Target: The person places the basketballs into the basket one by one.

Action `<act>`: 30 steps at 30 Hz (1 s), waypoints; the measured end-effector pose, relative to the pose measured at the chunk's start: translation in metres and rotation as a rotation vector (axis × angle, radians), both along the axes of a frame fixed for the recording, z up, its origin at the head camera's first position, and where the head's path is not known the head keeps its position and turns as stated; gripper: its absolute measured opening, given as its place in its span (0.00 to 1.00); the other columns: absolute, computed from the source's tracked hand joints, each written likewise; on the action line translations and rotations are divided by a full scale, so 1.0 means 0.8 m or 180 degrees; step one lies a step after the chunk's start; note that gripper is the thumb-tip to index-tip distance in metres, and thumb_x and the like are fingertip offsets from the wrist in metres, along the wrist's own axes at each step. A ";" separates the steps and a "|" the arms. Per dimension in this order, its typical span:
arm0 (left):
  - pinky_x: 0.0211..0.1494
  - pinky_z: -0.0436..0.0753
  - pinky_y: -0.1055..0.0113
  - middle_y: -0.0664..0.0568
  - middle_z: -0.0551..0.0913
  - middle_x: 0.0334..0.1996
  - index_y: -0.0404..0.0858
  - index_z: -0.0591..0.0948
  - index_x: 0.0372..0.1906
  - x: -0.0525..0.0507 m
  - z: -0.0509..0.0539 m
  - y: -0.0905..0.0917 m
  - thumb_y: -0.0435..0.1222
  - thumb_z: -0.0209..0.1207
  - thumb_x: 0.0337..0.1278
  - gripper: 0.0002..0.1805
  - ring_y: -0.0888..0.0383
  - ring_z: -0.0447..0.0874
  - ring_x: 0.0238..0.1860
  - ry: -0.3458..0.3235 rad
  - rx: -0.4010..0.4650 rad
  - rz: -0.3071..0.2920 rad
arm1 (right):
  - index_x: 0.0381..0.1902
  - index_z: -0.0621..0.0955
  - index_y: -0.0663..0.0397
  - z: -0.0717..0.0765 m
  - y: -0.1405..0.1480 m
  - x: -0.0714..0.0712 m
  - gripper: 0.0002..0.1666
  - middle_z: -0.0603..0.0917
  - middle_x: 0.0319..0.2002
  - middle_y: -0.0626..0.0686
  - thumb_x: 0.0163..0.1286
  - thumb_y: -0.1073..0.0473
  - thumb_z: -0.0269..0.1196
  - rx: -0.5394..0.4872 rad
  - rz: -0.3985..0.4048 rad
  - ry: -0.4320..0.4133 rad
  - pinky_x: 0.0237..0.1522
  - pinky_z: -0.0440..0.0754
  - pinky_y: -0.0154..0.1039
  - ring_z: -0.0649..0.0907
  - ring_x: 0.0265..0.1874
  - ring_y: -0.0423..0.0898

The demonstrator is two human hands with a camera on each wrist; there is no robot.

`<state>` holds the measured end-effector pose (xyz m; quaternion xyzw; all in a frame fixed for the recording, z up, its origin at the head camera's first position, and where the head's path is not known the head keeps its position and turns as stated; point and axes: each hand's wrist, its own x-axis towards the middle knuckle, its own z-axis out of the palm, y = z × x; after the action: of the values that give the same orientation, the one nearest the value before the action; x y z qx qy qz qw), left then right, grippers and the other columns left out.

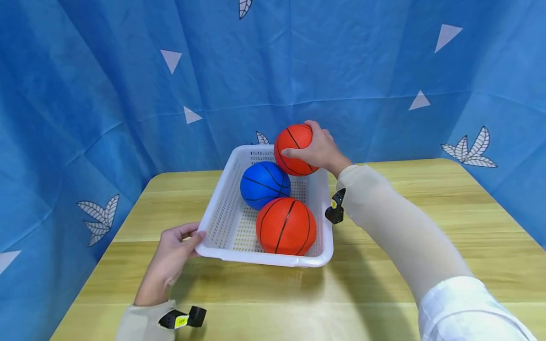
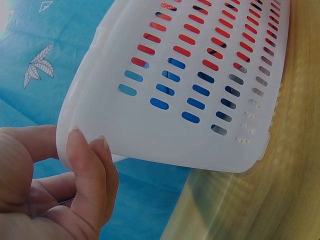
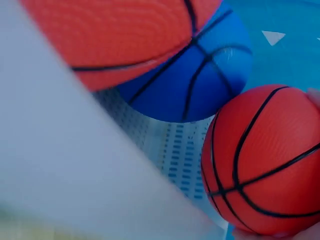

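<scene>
A white plastic basket (image 1: pixel 251 257) with slotted walls stands over the table. My left hand (image 1: pixel 175 251) grips its near left corner, thumb on the rim and fingers bent beneath it, as the left wrist view shows. At the back right of the basket, my right hand (image 1: pixel 319 148) holds an orange-red mini basketball (image 1: pixel 292 141) from above and the right side, fingers spread over it. Inside lie a blue mini basketball (image 1: pixel 262 182) in the middle and a larger-looking orange-red basketball (image 1: pixel 286 227) at the near right. The held ball's underside is hidden in the head view.
A light wooden table (image 1: pixel 435 213) extends to both sides of the basket. Behind it hangs a blue curtain (image 1: pixel 341 61) with white triangles and leaf prints. Black wrist cameras sit on both sleeves, the right one (image 1: pixel 335 207) close to the basket's right wall.
</scene>
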<state>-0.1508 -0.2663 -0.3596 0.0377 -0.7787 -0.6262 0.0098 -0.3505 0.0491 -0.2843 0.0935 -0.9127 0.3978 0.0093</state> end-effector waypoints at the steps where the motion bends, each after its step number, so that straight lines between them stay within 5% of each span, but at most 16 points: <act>1: 0.41 0.85 0.64 0.30 0.75 0.49 0.20 0.71 0.56 0.000 0.000 0.000 0.28 0.50 0.65 0.18 0.56 0.83 0.40 -0.0003 0.0006 0.0002 | 0.71 0.53 0.43 -0.001 -0.001 0.000 0.57 0.64 0.61 0.60 0.50 0.35 0.67 -0.0045 0.0001 -0.0041 0.45 0.82 0.53 0.67 0.58 0.57; 11: 0.40 0.85 0.64 0.30 0.74 0.51 0.22 0.72 0.57 0.000 0.003 0.000 0.28 0.50 0.65 0.18 0.55 0.82 0.40 -0.0078 -0.0037 0.0021 | 0.71 0.53 0.43 -0.007 -0.004 0.000 0.56 0.64 0.61 0.60 0.50 0.37 0.68 0.0080 0.0044 -0.0035 0.45 0.82 0.53 0.67 0.58 0.56; 23: 0.40 0.84 0.64 0.30 0.74 0.51 0.21 0.72 0.57 0.002 0.006 0.000 0.28 0.49 0.65 0.18 0.54 0.82 0.41 -0.0083 -0.0074 0.0032 | 0.72 0.50 0.45 -0.007 0.002 -0.006 0.58 0.64 0.61 0.59 0.53 0.32 0.64 0.0205 0.0405 -0.0252 0.46 0.82 0.52 0.69 0.57 0.56; 30: 0.39 0.84 0.65 0.30 0.75 0.50 0.21 0.72 0.56 0.002 0.006 0.001 0.28 0.49 0.66 0.18 0.54 0.82 0.40 -0.0055 -0.0071 0.0020 | 0.74 0.45 0.41 -0.005 -0.002 -0.006 0.59 0.52 0.67 0.60 0.54 0.28 0.59 0.0414 0.0350 -0.0354 0.49 0.79 0.55 0.58 0.63 0.58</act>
<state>-0.1490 -0.2651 -0.3546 0.0455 -0.7856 -0.6171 0.0054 -0.3556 0.0476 -0.2884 0.1216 -0.9291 0.3422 -0.0693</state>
